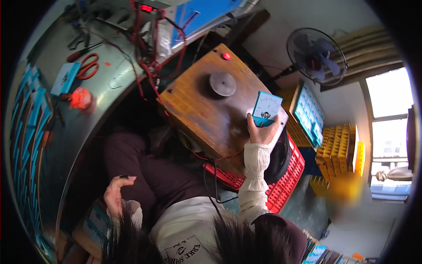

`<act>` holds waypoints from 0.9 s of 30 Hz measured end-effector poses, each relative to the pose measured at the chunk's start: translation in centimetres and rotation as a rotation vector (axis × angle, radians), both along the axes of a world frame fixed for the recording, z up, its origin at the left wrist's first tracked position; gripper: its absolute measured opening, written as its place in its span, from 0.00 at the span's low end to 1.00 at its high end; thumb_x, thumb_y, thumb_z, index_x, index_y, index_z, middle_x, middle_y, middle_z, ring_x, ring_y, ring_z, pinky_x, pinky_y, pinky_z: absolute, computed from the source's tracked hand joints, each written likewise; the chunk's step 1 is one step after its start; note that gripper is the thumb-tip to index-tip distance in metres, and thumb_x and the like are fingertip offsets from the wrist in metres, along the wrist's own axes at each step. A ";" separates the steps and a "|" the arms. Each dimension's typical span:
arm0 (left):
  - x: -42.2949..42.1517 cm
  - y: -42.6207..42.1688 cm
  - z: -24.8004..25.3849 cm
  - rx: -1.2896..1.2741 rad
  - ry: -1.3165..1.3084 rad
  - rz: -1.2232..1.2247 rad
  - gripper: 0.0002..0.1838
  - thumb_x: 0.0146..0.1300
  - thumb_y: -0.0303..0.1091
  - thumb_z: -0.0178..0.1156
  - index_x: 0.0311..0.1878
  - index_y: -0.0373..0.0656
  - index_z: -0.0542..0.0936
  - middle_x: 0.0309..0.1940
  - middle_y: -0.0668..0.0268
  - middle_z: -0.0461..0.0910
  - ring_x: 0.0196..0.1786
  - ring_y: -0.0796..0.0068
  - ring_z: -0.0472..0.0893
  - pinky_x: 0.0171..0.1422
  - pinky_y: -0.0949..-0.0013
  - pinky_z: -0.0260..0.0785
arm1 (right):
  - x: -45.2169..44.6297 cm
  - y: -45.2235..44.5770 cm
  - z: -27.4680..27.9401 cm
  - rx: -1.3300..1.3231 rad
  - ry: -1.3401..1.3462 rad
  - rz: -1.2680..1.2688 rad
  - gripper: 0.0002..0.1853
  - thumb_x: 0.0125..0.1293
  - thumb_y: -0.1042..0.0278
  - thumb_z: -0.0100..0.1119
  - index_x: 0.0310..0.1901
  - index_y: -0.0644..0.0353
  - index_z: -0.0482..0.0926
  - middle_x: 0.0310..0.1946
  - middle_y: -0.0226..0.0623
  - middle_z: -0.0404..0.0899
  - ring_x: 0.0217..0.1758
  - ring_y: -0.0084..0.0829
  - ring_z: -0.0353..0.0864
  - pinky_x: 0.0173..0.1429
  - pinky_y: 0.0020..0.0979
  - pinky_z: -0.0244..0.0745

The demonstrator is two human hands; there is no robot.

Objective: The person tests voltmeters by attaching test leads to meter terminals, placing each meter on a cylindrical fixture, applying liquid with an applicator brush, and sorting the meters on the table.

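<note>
My right hand [263, 129] grips a teal-framed meter [267, 107] with a white dial by its lower edge, at the right side of a worn wooden box top [193, 92]. A round grey metal disc [222, 84] sits on that top, left of the meter, and a red button [226, 56] is near its far corner. My left hand [115, 193] is beside my left thigh, fingers bent with a dark band on one of them. Nothing shows in it, and its fingers stand apart from the thumb.
On the metal table [110, 66] at left are orange-handled scissors [88, 67], another meter [66, 78], a red roll [80, 98] and stacked teal parts [30, 127]. A fan [316, 56], yellow crates [336, 152] and a red basket [285, 176] stand right.
</note>
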State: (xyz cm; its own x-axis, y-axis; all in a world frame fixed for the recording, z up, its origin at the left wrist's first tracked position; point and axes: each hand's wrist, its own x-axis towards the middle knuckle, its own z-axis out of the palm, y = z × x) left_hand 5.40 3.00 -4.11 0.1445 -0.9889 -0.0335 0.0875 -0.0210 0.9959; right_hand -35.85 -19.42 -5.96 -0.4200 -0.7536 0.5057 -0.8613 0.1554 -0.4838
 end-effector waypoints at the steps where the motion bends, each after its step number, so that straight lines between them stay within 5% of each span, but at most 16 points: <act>1: -0.7 -0.7 0.8 0.008 -0.065 0.035 0.23 0.67 0.46 0.49 0.48 0.30 0.74 0.43 0.53 0.79 0.42 0.66 0.78 0.57 0.68 0.68 | 1.6 -1.1 0.5 -0.029 -0.023 0.044 0.54 0.37 0.48 0.78 0.61 0.74 0.61 0.56 0.57 0.69 0.59 0.52 0.67 0.67 0.45 0.59; 3: -2.6 -1.1 2.1 0.201 -0.121 0.277 0.19 0.71 0.41 0.41 0.51 0.36 0.74 0.40 0.55 0.82 0.39 0.73 0.79 0.52 0.72 0.69 | 4.8 -3.6 1.6 0.027 -0.151 0.182 0.54 0.38 0.47 0.78 0.62 0.74 0.62 0.56 0.55 0.69 0.58 0.52 0.68 0.66 0.46 0.59; 4: -3.0 -1.3 3.3 0.170 -0.178 0.263 0.19 0.73 0.40 0.41 0.52 0.36 0.73 0.42 0.58 0.82 0.40 0.78 0.78 0.51 0.74 0.68 | 6.2 -5.0 1.9 0.040 -0.078 0.198 0.51 0.39 0.47 0.78 0.59 0.75 0.65 0.51 0.56 0.73 0.56 0.48 0.73 0.61 0.42 0.67; 9: -2.5 0.7 2.9 0.130 -0.094 0.377 0.15 0.69 0.25 0.49 0.57 0.33 0.70 0.37 0.62 0.79 0.44 0.78 0.78 0.54 0.74 0.69 | 9.9 -8.9 0.1 -0.013 -0.067 0.217 0.43 0.37 0.51 0.81 0.52 0.71 0.71 0.45 0.53 0.78 0.49 0.48 0.79 0.55 0.43 0.72; 10: -2.3 1.3 2.4 0.136 -0.110 0.429 0.15 0.69 0.25 0.50 0.57 0.33 0.71 0.36 0.62 0.79 0.44 0.77 0.79 0.52 0.75 0.70 | 9.5 -9.2 -0.3 0.045 -0.133 0.257 0.50 0.36 0.45 0.80 0.56 0.70 0.68 0.48 0.56 0.75 0.52 0.53 0.76 0.56 0.46 0.71; 12: -2.2 2.3 1.8 0.160 -0.106 0.570 0.14 0.68 0.25 0.51 0.56 0.34 0.71 0.35 0.63 0.78 0.43 0.77 0.79 0.51 0.75 0.70 | 9.8 -9.4 -0.6 -0.088 -0.259 0.402 0.45 0.38 0.54 0.81 0.53 0.76 0.69 0.46 0.57 0.76 0.50 0.50 0.77 0.57 0.44 0.70; 17: -2.7 2.5 1.8 0.151 -0.168 0.626 0.13 0.65 0.28 0.58 0.52 0.37 0.78 0.35 0.63 0.80 0.41 0.78 0.80 0.47 0.75 0.72 | 10.0 -9.5 -1.2 -0.128 -0.211 0.403 0.46 0.42 0.53 0.79 0.58 0.75 0.67 0.53 0.57 0.71 0.57 0.48 0.72 0.61 0.46 0.67; 19: -3.1 1.8 2.0 0.176 -0.252 0.530 0.18 0.64 0.28 0.57 0.57 0.37 0.75 0.44 0.58 0.82 0.46 0.71 0.82 0.49 0.72 0.72 | 10.3 -9.4 -1.8 -0.182 -0.202 0.384 0.48 0.39 0.56 0.80 0.60 0.72 0.65 0.54 0.56 0.70 0.58 0.49 0.72 0.61 0.47 0.69; 21: -4.0 0.2 2.3 0.072 -0.373 0.498 0.21 0.63 0.30 0.60 0.59 0.38 0.74 0.45 0.58 0.82 0.46 0.68 0.80 0.49 0.69 0.72 | 13.0 -6.2 -1.0 -0.302 0.094 0.423 0.51 0.36 0.58 0.81 0.62 0.70 0.62 0.55 0.55 0.70 0.57 0.51 0.73 0.60 0.47 0.71; 22: -4.6 -0.4 2.4 0.022 -0.396 0.513 0.23 0.62 0.31 0.61 0.60 0.38 0.73 0.46 0.59 0.82 0.46 0.66 0.79 0.49 0.67 0.72 | 14.4 -4.7 -1.3 -0.362 0.050 0.623 0.54 0.35 0.60 0.81 0.64 0.69 0.60 0.56 0.54 0.69 0.58 0.50 0.72 0.60 0.47 0.71; 23: -5.1 -1.0 2.6 -0.020 -0.421 0.513 0.25 0.60 0.32 0.62 0.62 0.38 0.72 0.46 0.59 0.82 0.46 0.64 0.78 0.49 0.65 0.71 | 16.7 -2.6 -2.7 -0.338 -0.374 0.828 0.55 0.35 0.60 0.81 0.64 0.69 0.59 0.56 0.52 0.69 0.58 0.47 0.72 0.60 0.47 0.70; 24: -5.6 -1.4 2.5 -0.047 -0.523 0.521 0.29 0.59 0.33 0.63 0.64 0.37 0.69 0.46 0.58 0.81 0.48 0.61 0.77 0.50 0.64 0.70 | 20.6 2.5 0.0 -0.154 -0.385 0.965 0.54 0.38 0.70 0.80 0.67 0.66 0.55 0.61 0.46 0.62 0.61 0.43 0.68 0.60 0.50 0.68; 25: -6.2 -1.9 2.2 -0.105 -0.532 0.574 0.29 0.59 0.33 0.64 0.62 0.36 0.69 0.45 0.55 0.81 0.45 0.58 0.78 0.49 0.63 0.69 | 22.9 6.2 2.1 -0.007 -0.275 1.063 0.55 0.38 0.69 0.80 0.67 0.66 0.55 0.62 0.46 0.63 0.62 0.43 0.67 0.63 0.47 0.65; 27: -5.2 -1.0 4.5 0.218 -0.443 0.368 0.25 0.61 0.31 0.62 0.60 0.34 0.70 0.44 0.52 0.80 0.46 0.59 0.79 0.51 0.65 0.70 | 26.1 10.9 3.7 0.124 -0.326 1.232 0.57 0.36 0.68 0.81 0.68 0.68 0.55 0.61 0.49 0.63 0.64 0.43 0.66 0.66 0.42 0.63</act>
State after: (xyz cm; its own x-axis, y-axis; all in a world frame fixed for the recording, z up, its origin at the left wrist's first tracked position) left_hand 0.19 1.99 0.38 0.5220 -0.8484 -0.0881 -0.2937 -0.2758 0.9153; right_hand -9.73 -8.53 -2.28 0.4955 -0.7655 0.4104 -0.3123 -0.5979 -0.7382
